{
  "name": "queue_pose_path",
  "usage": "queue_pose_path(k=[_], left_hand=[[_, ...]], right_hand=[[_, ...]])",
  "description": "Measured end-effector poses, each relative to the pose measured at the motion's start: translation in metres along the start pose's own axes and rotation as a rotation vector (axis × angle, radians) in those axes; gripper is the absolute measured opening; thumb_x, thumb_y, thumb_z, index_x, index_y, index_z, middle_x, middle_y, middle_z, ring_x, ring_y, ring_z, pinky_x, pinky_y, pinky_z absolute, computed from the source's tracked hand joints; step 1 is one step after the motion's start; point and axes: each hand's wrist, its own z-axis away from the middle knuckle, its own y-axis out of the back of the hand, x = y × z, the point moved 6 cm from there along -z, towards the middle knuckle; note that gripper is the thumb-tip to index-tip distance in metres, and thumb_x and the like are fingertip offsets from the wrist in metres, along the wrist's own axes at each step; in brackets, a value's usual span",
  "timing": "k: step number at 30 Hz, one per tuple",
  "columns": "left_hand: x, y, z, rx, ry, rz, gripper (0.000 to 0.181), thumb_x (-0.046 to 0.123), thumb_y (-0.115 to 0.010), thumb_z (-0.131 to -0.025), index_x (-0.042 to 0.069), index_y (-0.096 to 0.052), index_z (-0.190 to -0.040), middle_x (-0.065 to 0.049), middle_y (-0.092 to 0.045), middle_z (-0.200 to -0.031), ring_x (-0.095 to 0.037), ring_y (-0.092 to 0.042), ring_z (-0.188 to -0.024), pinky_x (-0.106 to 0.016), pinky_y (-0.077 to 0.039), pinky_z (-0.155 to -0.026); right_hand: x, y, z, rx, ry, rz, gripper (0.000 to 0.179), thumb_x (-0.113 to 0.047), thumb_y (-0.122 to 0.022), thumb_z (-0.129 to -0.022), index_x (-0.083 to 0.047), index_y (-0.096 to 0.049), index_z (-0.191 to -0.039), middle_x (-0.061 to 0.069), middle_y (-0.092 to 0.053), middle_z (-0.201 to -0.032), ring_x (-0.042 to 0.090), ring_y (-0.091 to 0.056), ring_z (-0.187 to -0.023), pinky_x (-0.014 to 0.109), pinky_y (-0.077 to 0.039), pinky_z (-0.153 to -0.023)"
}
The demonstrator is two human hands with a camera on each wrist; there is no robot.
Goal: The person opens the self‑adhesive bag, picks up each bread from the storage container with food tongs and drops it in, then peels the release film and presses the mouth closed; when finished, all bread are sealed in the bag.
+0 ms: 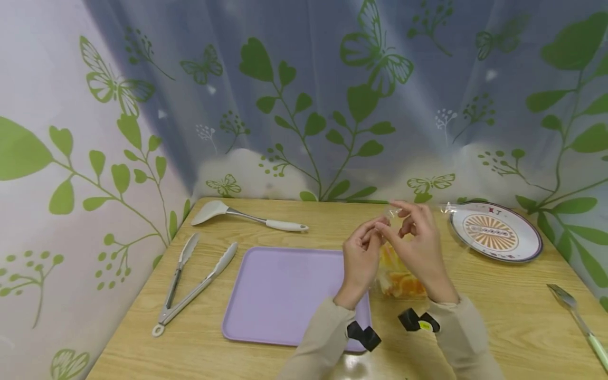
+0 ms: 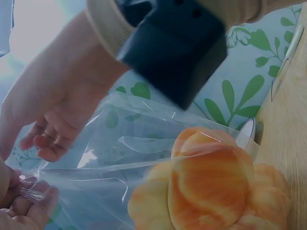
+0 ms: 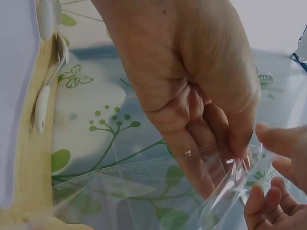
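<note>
A clear plastic bag (image 2: 110, 191) holds several golden, puffy bread rolls (image 2: 211, 182), seen low between the hands in the head view. My left hand (image 1: 362, 258) pinches the gathered top of the bag between thumb and fingers; the film bunches there in the right wrist view. Close beside it, my right hand (image 1: 420, 250) has its thumb reaching to the left fingertips and its other fingers loosely bent, with a gap to the thumb. In the left wrist view the bag's film stretches from the left fingers down to the rolls.
A purple tray (image 1: 285, 295) lies left of the bag, partly under the left forearm. Farther left are spread tongs (image 1: 190, 290), with a white spatula (image 1: 256, 218) behind. A patterned plate (image 1: 496, 232) sits back right; a green-handled fork (image 1: 577, 316) lies near the right edge.
</note>
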Motion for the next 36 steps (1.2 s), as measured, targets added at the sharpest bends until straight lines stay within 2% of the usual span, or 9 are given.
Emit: queue_pose_path(k=[5,8,11,14,18,22,24,29,36], left_hand=[[-0.001,-0.001,0.0,-0.026,-0.003,0.009,0.033,0.014,-0.051,-0.102,-0.005,-0.059,-0.127,-0.025,-0.065,-0.123,-0.037,-0.063,-0.115,-0.027,-0.054,-0.091],[-0.006,0.001,0.001,-0.053,0.024,0.006,0.04,0.02,-0.055,-0.101,-0.001,-0.055,-0.133,-0.02,-0.062,-0.131,-0.032,-0.06,-0.122,-0.026,-0.052,-0.096],[-0.014,0.003,0.001,-0.096,0.062,0.001,0.049,0.03,-0.059,-0.098,0.002,-0.053,-0.137,-0.016,-0.059,-0.136,-0.027,-0.057,-0.127,-0.025,-0.049,-0.1],[-0.019,0.003,-0.001,-0.138,0.06,-0.01,0.047,0.033,-0.059,-0.097,0.001,-0.059,-0.131,-0.018,-0.063,-0.13,-0.031,-0.06,-0.122,-0.026,-0.051,-0.098],[-0.021,0.001,-0.004,-0.146,0.034,0.014,0.04,0.027,-0.053,-0.101,-0.006,-0.065,-0.12,-0.027,-0.066,-0.119,-0.041,-0.065,-0.108,-0.028,-0.057,-0.086],[-0.022,0.0,-0.005,-0.121,0.048,0.08,0.039,0.023,-0.05,-0.102,-0.01,-0.063,-0.117,-0.031,-0.066,-0.115,-0.047,-0.066,-0.1,-0.028,-0.059,-0.078],[-0.023,0.0,-0.005,-0.109,0.058,0.097,0.038,0.023,-0.05,-0.102,-0.01,-0.063,-0.116,-0.032,-0.066,-0.113,-0.048,-0.066,-0.098,-0.028,-0.059,-0.077],[-0.025,0.001,-0.005,-0.081,0.079,0.126,0.038,0.023,-0.049,-0.103,-0.01,-0.062,-0.115,-0.032,-0.066,-0.112,-0.049,-0.066,-0.097,-0.032,-0.059,-0.08],[-0.026,0.002,-0.006,-0.045,0.101,0.13,0.036,0.024,-0.048,-0.103,-0.006,-0.064,-0.117,-0.031,-0.067,-0.11,-0.048,-0.066,-0.096,-0.032,-0.059,-0.078]], right_hand=[[-0.004,0.005,-0.003,0.089,0.095,0.054,0.016,0.008,-0.07,-0.082,0.007,-0.073,-0.098,0.022,-0.063,-0.091,-0.009,-0.045,-0.075,0.005,-0.038,-0.069],[0.0,0.009,-0.004,0.111,0.08,0.031,0.013,0.009,-0.069,-0.083,0.007,-0.074,-0.095,0.022,-0.07,-0.088,-0.019,-0.05,-0.081,0.001,-0.042,-0.073],[0.003,0.013,-0.004,0.118,0.052,0.006,0.013,0.008,-0.069,-0.084,0.006,-0.075,-0.095,0.021,-0.073,-0.089,-0.02,-0.054,-0.081,0.001,-0.044,-0.073],[0.007,0.018,-0.003,0.132,-0.001,-0.014,0.013,0.005,-0.069,-0.086,0.003,-0.076,-0.096,-0.001,-0.076,-0.09,-0.018,-0.057,-0.076,0.003,-0.045,-0.068],[0.014,0.023,-0.002,0.153,-0.07,-0.022,0.013,0.001,-0.067,-0.089,0.001,-0.076,-0.098,-0.034,-0.062,-0.087,-0.013,-0.056,-0.068,0.004,-0.043,-0.062],[0.02,0.035,-0.003,0.193,-0.099,-0.012,0.013,-0.002,-0.065,-0.091,0.003,-0.075,-0.098,-0.037,-0.059,-0.083,-0.011,-0.054,-0.065,0.005,-0.043,-0.061],[0.024,0.047,-0.004,0.236,-0.111,0.003,0.014,-0.004,-0.066,-0.091,0.005,-0.074,-0.098,-0.034,-0.06,-0.082,-0.011,-0.054,-0.062,0.005,-0.043,-0.059],[0.048,0.089,-0.003,0.375,-0.218,0.026,0.018,-0.01,-0.066,-0.092,0.005,-0.072,-0.1,-0.032,-0.063,-0.08,-0.01,-0.053,-0.055,0.006,-0.042,-0.053],[0.087,0.15,0.009,0.529,-0.368,0.048,0.009,-0.019,-0.061,-0.095,-0.02,-0.069,-0.1,-0.03,-0.064,-0.079,-0.006,-0.052,-0.053,0.006,-0.043,-0.052]])
